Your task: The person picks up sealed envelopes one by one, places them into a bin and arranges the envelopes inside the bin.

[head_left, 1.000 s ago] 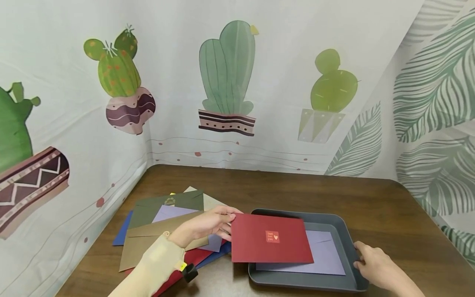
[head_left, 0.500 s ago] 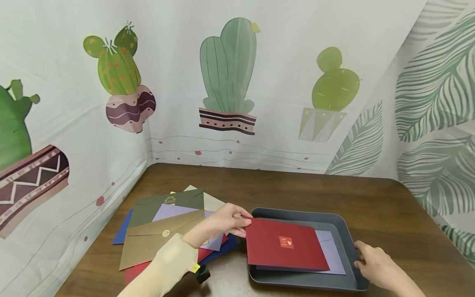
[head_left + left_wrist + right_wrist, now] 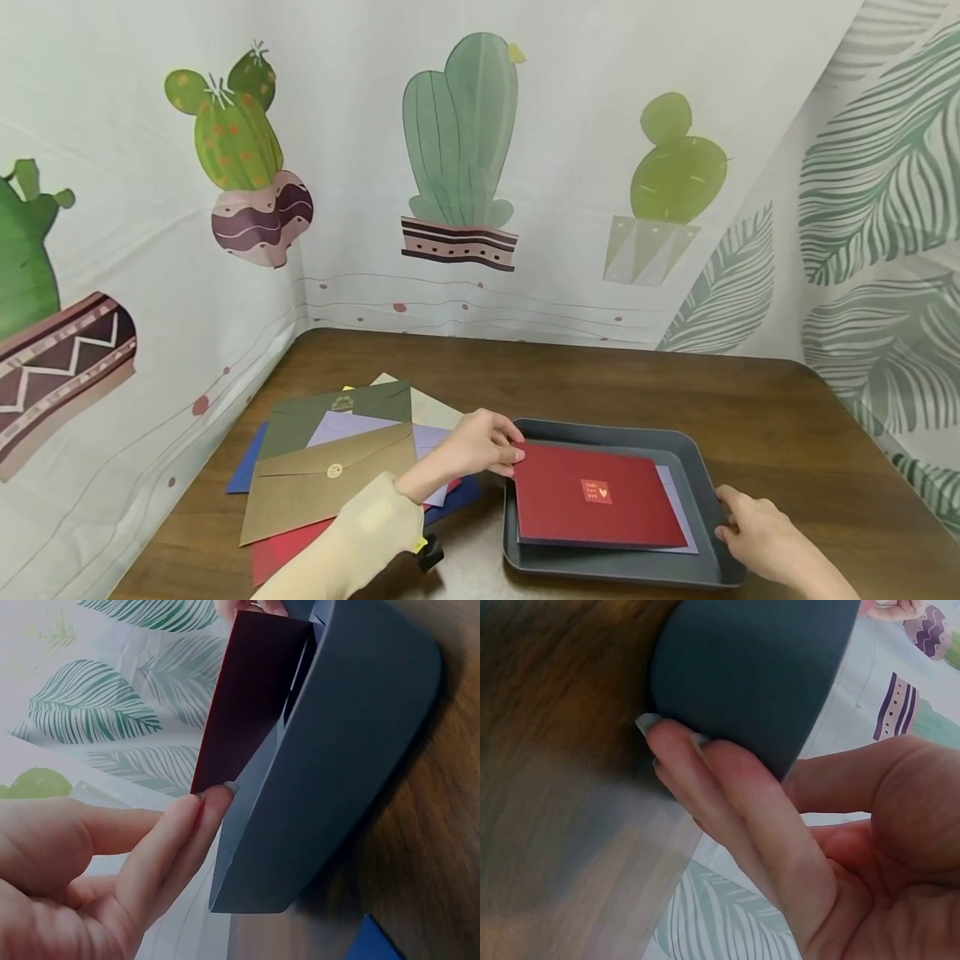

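My left hand point(image 3: 483, 443) pinches the left edge of a red envelope point(image 3: 603, 521) between thumb and fingers. A small seal reading "just for you" with a heart marks its face. The envelope lies over a dark grey tray point(image 3: 615, 572), its far side low and the pinched edge raised at the tray's left rim, as the left wrist view shows. Beneath it a lavender envelope point(image 3: 672, 504) is mostly hidden. My right hand point(image 3: 759, 533) grips the tray's right wall; in the right wrist view the fingers point(image 3: 742, 772) press its outside and the thumb is at the rim.
Left of the tray is a loose, overlapping pile of envelopes: brown point(image 3: 300, 504), dark green point(image 3: 303, 425), lavender point(image 3: 348, 429), red point(image 3: 285, 550), blue point(image 3: 246, 471) and cream point(image 3: 433, 407). A cactus-print cloth point(image 3: 345, 183) hangs behind the wooden table point(image 3: 780, 417).
My left hand has moved right, carrying the red envelope from partly outside the tray to over its inside and lower, covering more of the lavender envelope. The right hand keeps its place on the tray.
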Demonstrator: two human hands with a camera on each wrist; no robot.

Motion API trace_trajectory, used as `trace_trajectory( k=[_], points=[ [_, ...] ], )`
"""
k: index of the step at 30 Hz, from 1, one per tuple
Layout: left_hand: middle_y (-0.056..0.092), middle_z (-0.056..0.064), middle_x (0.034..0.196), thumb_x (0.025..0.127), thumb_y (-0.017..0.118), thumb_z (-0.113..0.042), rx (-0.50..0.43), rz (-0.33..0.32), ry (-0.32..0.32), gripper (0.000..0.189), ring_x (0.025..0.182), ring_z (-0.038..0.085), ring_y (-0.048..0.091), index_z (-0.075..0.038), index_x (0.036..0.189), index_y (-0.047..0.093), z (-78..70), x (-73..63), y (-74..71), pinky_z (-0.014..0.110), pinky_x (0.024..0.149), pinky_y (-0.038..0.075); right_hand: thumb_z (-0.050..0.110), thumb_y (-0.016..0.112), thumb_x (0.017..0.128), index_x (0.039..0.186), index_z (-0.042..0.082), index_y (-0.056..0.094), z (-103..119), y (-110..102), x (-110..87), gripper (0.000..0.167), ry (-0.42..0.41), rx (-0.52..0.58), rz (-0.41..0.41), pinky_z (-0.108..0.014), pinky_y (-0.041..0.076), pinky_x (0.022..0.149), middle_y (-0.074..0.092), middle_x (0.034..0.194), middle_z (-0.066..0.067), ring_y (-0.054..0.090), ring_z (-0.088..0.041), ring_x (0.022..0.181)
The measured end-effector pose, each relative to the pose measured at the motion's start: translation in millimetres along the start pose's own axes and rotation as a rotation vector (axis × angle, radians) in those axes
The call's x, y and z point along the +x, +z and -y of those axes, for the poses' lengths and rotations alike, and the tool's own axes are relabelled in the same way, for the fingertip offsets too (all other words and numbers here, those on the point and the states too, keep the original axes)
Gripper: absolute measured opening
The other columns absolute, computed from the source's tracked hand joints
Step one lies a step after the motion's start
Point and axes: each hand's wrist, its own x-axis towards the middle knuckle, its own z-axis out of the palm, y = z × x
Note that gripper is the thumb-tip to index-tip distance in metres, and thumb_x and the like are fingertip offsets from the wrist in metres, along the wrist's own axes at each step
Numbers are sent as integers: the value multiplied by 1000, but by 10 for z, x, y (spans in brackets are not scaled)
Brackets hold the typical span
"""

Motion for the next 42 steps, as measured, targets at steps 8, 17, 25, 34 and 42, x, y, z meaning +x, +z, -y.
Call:
trace_trajectory(
  k=[8,17,25,34,42],
  points=[
    [72,14,84,84,71,0,73,0,26,21,66,19,72,7,102,67,0,36,24,30,63,59,1,71,77,110,-10,56,-6,2,10,38,2,1,-8,-39,52,61,67,80,-9,64,-22,75],
    [72,19,96,86,66,1,122,29,54,33,77,24,74,9,118,61,-2,18,-6,33,71,60,1,71,77,110,-9,56,-7,7,10,38,1,-4,-16,-36,51,60,67,79,-7,63,-20,74],
    [72,19,96,89,65,-3,188,13,116,28,75,20,73,9,114,64,9,-1,-54,29,73,59,1,70,78,111,-11,55,11,2,7,38,5,0,3,-37,51,59,67,79,-8,63,-21,74],
    [67,28,92,95,53,1,104,64,170,21,78,28,73,15,109,61,93,-127,-333,42,76,59,0,69,79,111,-12,55,27,2,-4,37,5,-8,11,-37,50,60,66,78,-7,62,-20,73],
    [70,23,91,93,56,-1,284,-5,137,19,74,23,71,11,107,62,277,-316,-802,32,69,60,0,69,79,110,-10,55,32,-1,-2,36,6,4,2,-36,51,60,67,78,-7,62,-19,73]
  ],
)
